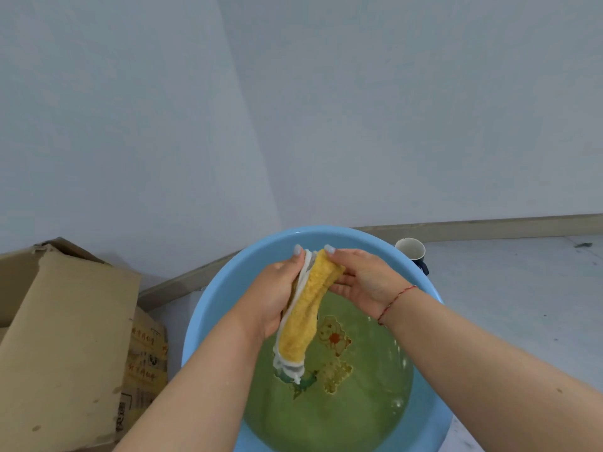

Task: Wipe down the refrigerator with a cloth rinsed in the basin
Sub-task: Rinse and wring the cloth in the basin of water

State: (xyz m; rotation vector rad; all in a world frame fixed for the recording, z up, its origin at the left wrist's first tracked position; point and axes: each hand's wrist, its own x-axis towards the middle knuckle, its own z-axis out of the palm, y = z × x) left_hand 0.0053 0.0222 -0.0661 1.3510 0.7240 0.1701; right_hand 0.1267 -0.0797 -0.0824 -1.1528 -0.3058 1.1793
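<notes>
A yellow cloth with a white backing (pixel 306 316) hangs folded lengthwise above a round blue basin (pixel 222 288) on the floor. The basin holds greenish water over a cartoon print on its bottom. My left hand (pixel 277 288) grips the cloth along its left side, thumb up at the top. My right hand (pixel 362 278) holds the cloth's upper end from the right, with a red string bracelet on that wrist. The cloth's lower end dangles just over the water. No refrigerator is in view.
A brown cardboard box (pixel 65 337) stands at the left, close to the basin. A white-lined dark mug (pixel 412 252) sits on the floor behind the basin's far right rim. Grey walls meet in a corner ahead, with a baseboard along the floor.
</notes>
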